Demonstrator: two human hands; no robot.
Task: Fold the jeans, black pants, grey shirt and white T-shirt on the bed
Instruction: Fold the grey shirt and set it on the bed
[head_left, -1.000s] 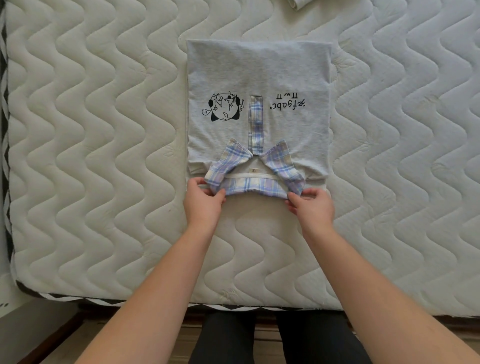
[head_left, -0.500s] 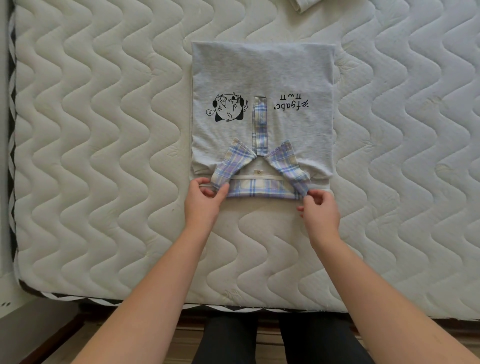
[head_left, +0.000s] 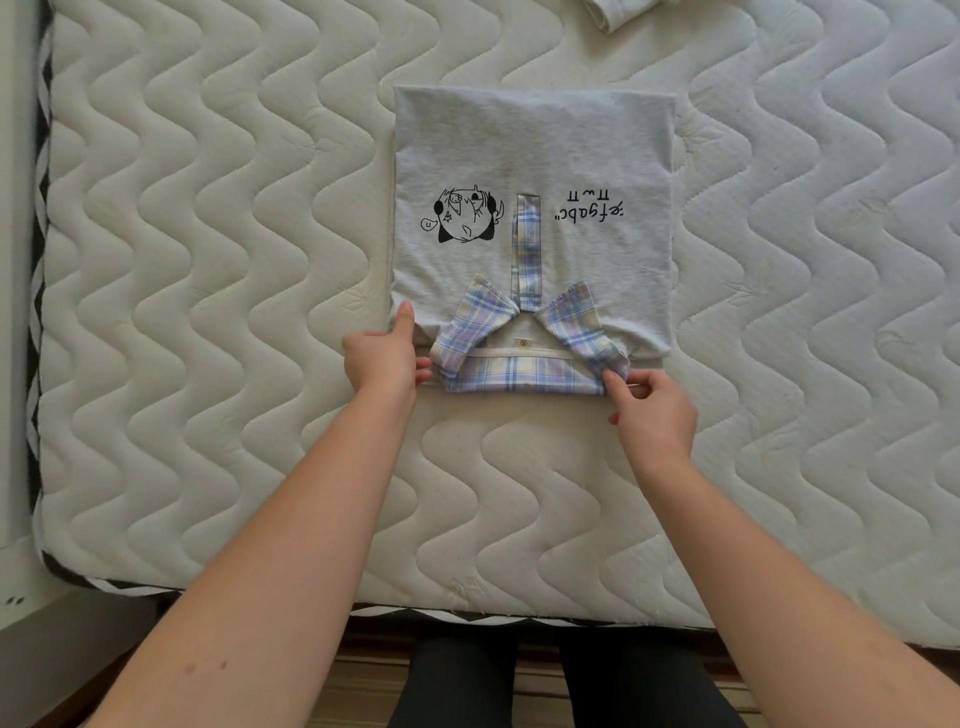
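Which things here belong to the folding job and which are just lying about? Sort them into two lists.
Part of the job:
grey shirt, folded, plaid collar nearest the person
left hand, at the shirt's near left corner
right hand, pinching the right collar tip

Lying about:
mattress, bare quilted surface under the shirt
white fabric at the far edge, mostly cut off, cannot tell what it is

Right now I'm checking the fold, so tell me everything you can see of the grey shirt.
The grey shirt lies folded into a neat rectangle on the quilted mattress, collar end nearest the person. It looks like soft knit, with a plaid collar and placket, a black cartoon print and lettering. The left hand rests at its near left corner; the right hand pinches the collar's right end.
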